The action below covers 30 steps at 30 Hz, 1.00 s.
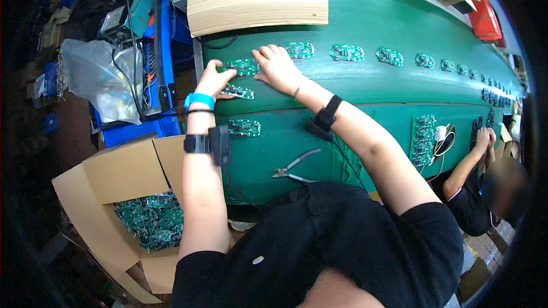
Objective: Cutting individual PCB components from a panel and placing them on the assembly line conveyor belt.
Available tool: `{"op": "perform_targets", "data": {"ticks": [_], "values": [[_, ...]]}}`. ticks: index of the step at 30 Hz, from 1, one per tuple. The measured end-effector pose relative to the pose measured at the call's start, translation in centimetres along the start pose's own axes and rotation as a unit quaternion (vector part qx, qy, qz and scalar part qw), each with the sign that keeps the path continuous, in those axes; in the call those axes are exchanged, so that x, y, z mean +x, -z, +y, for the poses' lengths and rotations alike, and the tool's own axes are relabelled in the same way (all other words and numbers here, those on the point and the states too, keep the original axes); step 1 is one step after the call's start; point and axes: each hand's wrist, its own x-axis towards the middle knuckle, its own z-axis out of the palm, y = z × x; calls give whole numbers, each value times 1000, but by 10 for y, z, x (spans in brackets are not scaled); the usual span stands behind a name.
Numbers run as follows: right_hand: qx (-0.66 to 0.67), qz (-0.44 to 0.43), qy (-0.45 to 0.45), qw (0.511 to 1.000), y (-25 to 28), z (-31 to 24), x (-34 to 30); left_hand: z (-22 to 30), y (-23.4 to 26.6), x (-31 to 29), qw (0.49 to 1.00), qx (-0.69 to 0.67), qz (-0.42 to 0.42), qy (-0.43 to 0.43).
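Note:
My left hand (pixel 214 80) and my right hand (pixel 277 67) both rest on a green circuit board (pixel 244 67) lying on the green conveyor belt (pixel 365 28). The left fingers pinch its left end; the right fingers press on its right end. A second circuit board (pixel 240 92) lies just under my left hand, and a third circuit board (pixel 245 128) sits nearer to me by my left forearm. More boards (pixel 346 52) lie in a row along the belt to the right.
Pliers (pixel 294 168) lie on the belt's near edge. An open cardboard box (pixel 128 171) of circuit boards stands at my lower left. A wooden block (pixel 257 0) sits at the belt's head. Another person (pixel 485 194) works at the right. A blue rack (pixel 162 68) stands left.

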Motion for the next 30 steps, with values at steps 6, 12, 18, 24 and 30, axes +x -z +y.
{"op": "perform_targets", "data": {"ticks": [6,12,18,24,30], "values": [[-69,-7,28,997,-35,1,11,-49,3,-47,965,84,-88,-232],[7,7,-27,1000,4,7,5,-86,-8,-86,950,128,41,-281],[-131,16,-174,976,109,91,-69,-108,-26,-90,903,204,127,-355],[-34,-15,-209,977,163,60,-126,-55,-48,-55,843,303,213,-390],[7,-15,-269,963,203,13,-182,-41,-64,28,848,280,254,-372]]}}
